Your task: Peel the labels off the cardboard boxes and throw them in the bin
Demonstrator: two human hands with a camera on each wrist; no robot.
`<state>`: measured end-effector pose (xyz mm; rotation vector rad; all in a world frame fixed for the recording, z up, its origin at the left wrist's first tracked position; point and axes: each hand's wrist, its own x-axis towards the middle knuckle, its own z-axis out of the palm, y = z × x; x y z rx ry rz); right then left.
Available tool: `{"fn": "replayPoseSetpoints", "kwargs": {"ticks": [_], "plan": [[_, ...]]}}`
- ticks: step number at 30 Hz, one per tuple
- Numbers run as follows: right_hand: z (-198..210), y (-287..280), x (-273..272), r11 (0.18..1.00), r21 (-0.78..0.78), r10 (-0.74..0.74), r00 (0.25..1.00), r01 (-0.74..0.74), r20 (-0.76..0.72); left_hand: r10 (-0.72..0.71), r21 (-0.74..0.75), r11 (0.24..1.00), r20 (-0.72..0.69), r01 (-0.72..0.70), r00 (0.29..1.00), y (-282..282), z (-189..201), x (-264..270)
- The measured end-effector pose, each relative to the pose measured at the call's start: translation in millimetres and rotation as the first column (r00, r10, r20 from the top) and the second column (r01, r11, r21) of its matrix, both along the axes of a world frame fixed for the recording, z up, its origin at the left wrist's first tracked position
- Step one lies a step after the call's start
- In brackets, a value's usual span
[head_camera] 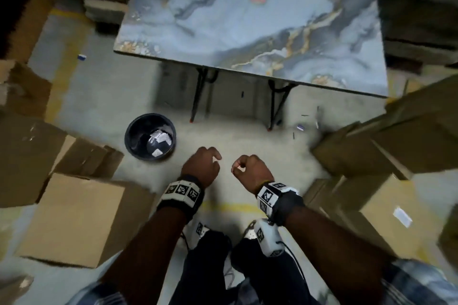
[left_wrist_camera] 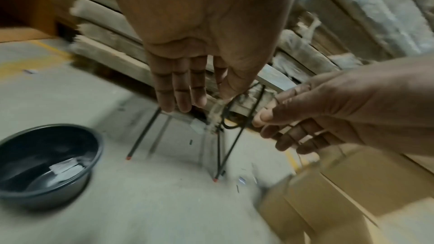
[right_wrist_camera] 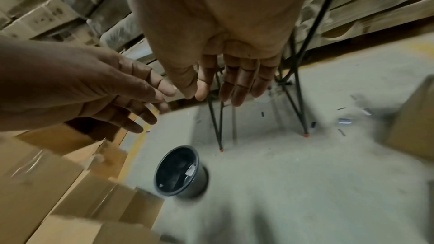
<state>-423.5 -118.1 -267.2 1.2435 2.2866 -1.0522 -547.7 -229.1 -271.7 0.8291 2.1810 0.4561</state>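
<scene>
Both hands hang over the floor in front of me, holding nothing. My left hand [head_camera: 215, 158] is loosely curled just right of the black bin [head_camera: 128, 136]; the left wrist view shows its fingers [left_wrist_camera: 178, 88] relaxed and nearly straight. A little to its right, my right hand [head_camera: 236, 166] has its thumb and forefinger close together, with nothing visible between them [right_wrist_camera: 211, 92]. Several white peeled labels [head_camera: 159, 142] lie inside the bin. A cardboard box [head_camera: 366, 203] at the right carries a white label [head_camera: 402, 216]. A plain box [head_camera: 74, 218] sits at the left.
A marble-patterned folding table [head_camera: 247, 20] stands ahead on thin black legs [head_camera: 198, 96]. More cardboard boxes are stacked on the left [head_camera: 27, 156] and the right [head_camera: 409, 136]. Small paper scraps [head_camera: 300, 127] dot the concrete floor.
</scene>
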Motion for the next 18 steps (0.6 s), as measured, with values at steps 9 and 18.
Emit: {"fn": "replayPoseSetpoints", "kwargs": {"ticks": [9,18], "plan": [[72,60,195,0.901,0.09,-0.421,0.905,0.425,-0.055,-0.548,-0.051,0.835,-0.159,0.548,0.821,129,73,165],[115,92,406,0.638,0.195,-0.752,0.657,0.744,-0.048,-0.843,-0.042,0.499,-0.255,0.866,0.473,230,125,371]]}}
